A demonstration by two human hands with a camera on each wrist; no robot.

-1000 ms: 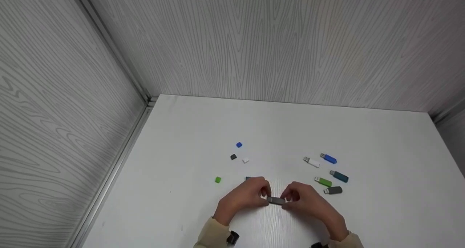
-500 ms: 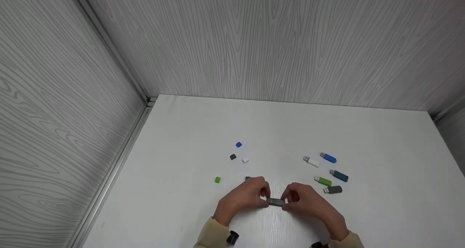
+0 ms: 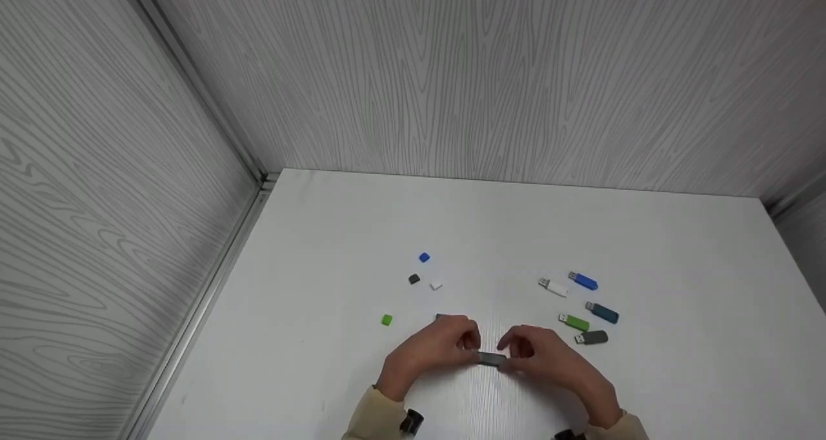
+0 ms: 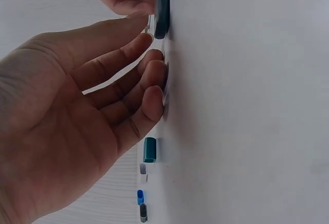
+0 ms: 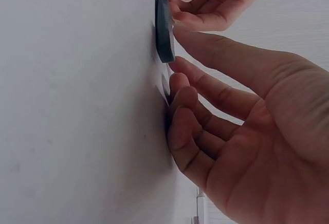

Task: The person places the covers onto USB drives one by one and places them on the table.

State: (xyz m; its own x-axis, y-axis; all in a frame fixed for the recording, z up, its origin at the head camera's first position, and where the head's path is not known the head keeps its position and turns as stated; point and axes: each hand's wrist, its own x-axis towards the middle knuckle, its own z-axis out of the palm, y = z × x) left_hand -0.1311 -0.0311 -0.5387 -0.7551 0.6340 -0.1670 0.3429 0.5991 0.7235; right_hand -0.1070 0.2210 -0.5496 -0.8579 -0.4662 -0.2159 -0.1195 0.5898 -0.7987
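Note:
A capped grey USB stick (image 3: pixel 492 359) lies on the white table between both hands; it looks dark green-grey in the wrist views. My left hand (image 3: pixel 433 348) holds its left end, thumb and index finger covering that end. At the right end, my right hand (image 3: pixel 548 355) rests its thumb on the stick, while its index finger stands apart from it. In the right wrist view that thumb touches the upper face of the stick (image 5: pixel 164 31). The left hand partly hides a teal cap (image 4: pixel 149 150) beside it.
Loose caps lie to the left: blue (image 3: pixel 424 257), black (image 3: pixel 414 279), white (image 3: pixel 436 286) and green (image 3: pixel 386 320). Uncapped USB sticks lie to the right: white (image 3: pixel 554 288), blue (image 3: pixel 584 280), teal (image 3: pixel 603 312), green (image 3: pixel 574 322) and grey (image 3: pixel 592 337). Panels (image 3: pixel 419 72) wall the table.
The right index finger has come away from the stick's end, and the right thumb has shifted over it. The left fingers now cover more of the left end. The loose pieces have not moved.

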